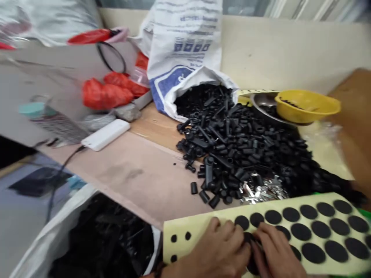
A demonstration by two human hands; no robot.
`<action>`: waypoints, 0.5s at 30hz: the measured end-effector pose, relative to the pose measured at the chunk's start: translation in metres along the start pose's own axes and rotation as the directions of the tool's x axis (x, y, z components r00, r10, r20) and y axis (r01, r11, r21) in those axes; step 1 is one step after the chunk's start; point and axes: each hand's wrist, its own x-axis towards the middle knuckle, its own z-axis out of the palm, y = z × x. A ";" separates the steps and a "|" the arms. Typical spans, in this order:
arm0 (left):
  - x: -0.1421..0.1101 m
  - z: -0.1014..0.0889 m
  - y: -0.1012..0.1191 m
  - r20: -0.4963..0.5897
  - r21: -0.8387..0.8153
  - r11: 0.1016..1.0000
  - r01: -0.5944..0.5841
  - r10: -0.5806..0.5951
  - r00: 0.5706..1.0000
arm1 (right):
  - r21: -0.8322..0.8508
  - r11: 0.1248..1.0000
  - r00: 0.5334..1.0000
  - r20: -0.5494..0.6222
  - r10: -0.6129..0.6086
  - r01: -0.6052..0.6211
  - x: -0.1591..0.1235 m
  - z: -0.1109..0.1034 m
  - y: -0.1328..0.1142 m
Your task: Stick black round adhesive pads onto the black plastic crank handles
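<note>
A pale yellow sheet (pixel 208 222) carries rows of black round stickers (pixel 313 253), with smaller black dots at its left end. My left hand (pixel 217 249) rests on the sheet with its fingers curled, close against my right hand. My right hand (pixel 276 251) is bent inward, its fingers pinched together. Between both hands lies a black round sticker (pixel 248 237), partly covered by the fingers. Whatever the fingertips grip there is small, dark and mostly hidden. Just beyond the sheet are shiny metal pieces (pixel 262 191) and a large heap of black plastic parts (pixel 240 143).
A white sack (pixel 185 23) spills black parts onto the table. Behind the heap, a yellow basin (pixel 308 108) overlaps a metal bowl (pixel 261 108). A white power strip (pixel 106 135) lies left, near red plastic bags (pixel 106 94). An open sack of black pieces (pixel 107 235) stands below the table edge.
</note>
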 end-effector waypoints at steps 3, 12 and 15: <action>0.002 0.001 -0.001 0.019 -0.021 1.000 -0.004 0.004 1.000 | -0.023 1.000 0.995 0.101 0.016 -0.014 0.007 -0.011 -0.008; 0.003 0.002 0.002 0.029 0.008 1.000 0.013 -0.013 0.999 | 0.193 0.966 0.981 0.119 0.153 -0.173 0.022 -0.027 -0.017; 0.003 0.006 0.002 -0.050 0.037 0.999 0.005 -0.003 0.999 | 0.118 0.977 0.983 0.053 0.173 -0.178 0.019 -0.023 -0.017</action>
